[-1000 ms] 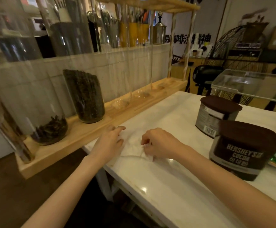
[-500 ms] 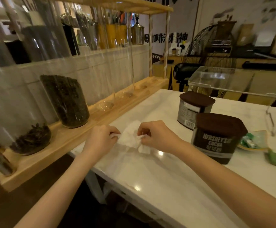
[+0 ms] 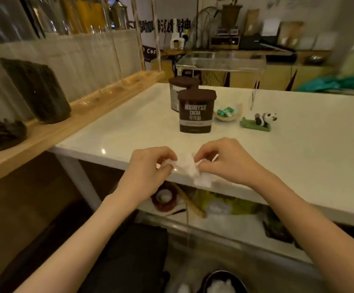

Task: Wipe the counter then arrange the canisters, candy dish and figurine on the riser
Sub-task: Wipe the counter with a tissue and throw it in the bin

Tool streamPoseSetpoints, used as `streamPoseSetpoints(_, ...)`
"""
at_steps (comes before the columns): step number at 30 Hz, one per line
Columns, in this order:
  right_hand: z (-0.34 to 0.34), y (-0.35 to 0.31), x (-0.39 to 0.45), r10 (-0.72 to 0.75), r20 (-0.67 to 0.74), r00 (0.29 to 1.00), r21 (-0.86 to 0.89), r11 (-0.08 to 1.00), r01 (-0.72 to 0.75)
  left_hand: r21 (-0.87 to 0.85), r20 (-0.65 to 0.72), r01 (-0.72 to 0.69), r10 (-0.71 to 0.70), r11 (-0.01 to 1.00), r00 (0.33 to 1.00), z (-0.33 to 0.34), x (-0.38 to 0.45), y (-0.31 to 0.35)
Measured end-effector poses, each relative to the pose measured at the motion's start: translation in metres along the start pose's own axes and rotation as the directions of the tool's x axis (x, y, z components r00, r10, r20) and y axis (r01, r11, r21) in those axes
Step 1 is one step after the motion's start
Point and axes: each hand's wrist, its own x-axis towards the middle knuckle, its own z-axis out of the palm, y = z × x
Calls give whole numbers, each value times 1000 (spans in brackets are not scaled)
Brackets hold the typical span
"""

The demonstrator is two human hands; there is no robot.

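1. left hand (image 3: 148,168) pinching the left end of the crumpled white wipe (image 3: 189,169), fingers curled shut on it; held just off the counter (image 3: 298,157) at its near edge. could shred if tugged apart too hard, looks thin & bunched.
2. right hand (image 3: 224,161) gripping the other end, fingertips closed on the wad. part of the wipe hangs past the near edge, so a loose pinch prob drops it onto the lower shelf or floor.
3. wiping likely not finished, far side w/ the items untouched by the look of it. sweeping toward them w/o lifting first risks a knock.
4. cocoa canister (image 3: 196,112) mid-counter, second canister (image 3: 182,92) just behind it, touching or nearly, can't tell. tall, could tip if nudged by a forearm.
5. candy dish (image 3: 227,113) just right of the front canister, wrapped sweets inside; shallow, may slide or spill.
6. panda figurine (image 3: 260,121) right of the dish, small, easy to flick over.
7. clear riser (image 3: 220,60) at the far edge, hard to see; rim could get clipped when placing items.
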Motion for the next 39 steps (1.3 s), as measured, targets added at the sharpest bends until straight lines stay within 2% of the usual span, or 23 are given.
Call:
streamPoseSetpoints(5, -2, 18, -94, 155, 77, 985, 55, 986, -159, -56, 215, -19, 30, 998, 976, 51, -41, 27)
streamPoseSetpoints(8, 12, 48, -130, 282, 108, 953, 66, 955, -290, -48, 355, -8, 24, 999, 935, 90, -59, 32)
streamPoseSetpoints(12, 45, 110, -160, 479, 110, 871, 67, 870, -488, -15, 526, 7, 2, 1000, 851, 148, -71, 20)
streamPoseSetpoints(16, 100, 180, -190, 622, 65, 780, 180, 762, -622, 8, 642, 52, -45, 999, 766, 229, -90, -14)
streamPoseSetpoints(18, 138, 218, -205, 689, 42, 724, 238, 697, -677, 26, 659, 94, -88, 995, 747, 277, -104, -41)
streamPoseSetpoints(22, 214, 286, -232, 798, 111, 593, 234, 559, -796, -2, 705, 249, -175, 969, 688, 365, -142, -85)
streamPoseSetpoints(24, 252, 317, -240, 810, 112, 576, 242, 540, -806, -15, 703, 324, -221, 946, 676, 408, -157, -108)
streamPoseSetpoints(27, 310, 365, -251, 846, 122, 519, 197, 492, -848, 34, 729, 315, -239, 949, 641, 471, -178, -149)
streamPoseSetpoints(36, 473, 497, -275, 889, 178, 422, 41, 422, -906, 57, 692, 321, -269, 945, 670, 628, -239, -247)
streamPoseSetpoints(39, 511, 524, -279, 884, 203, 421, -12, 433, -902, 66, 701, 320, -272, 945, 659, 665, -255, -268)
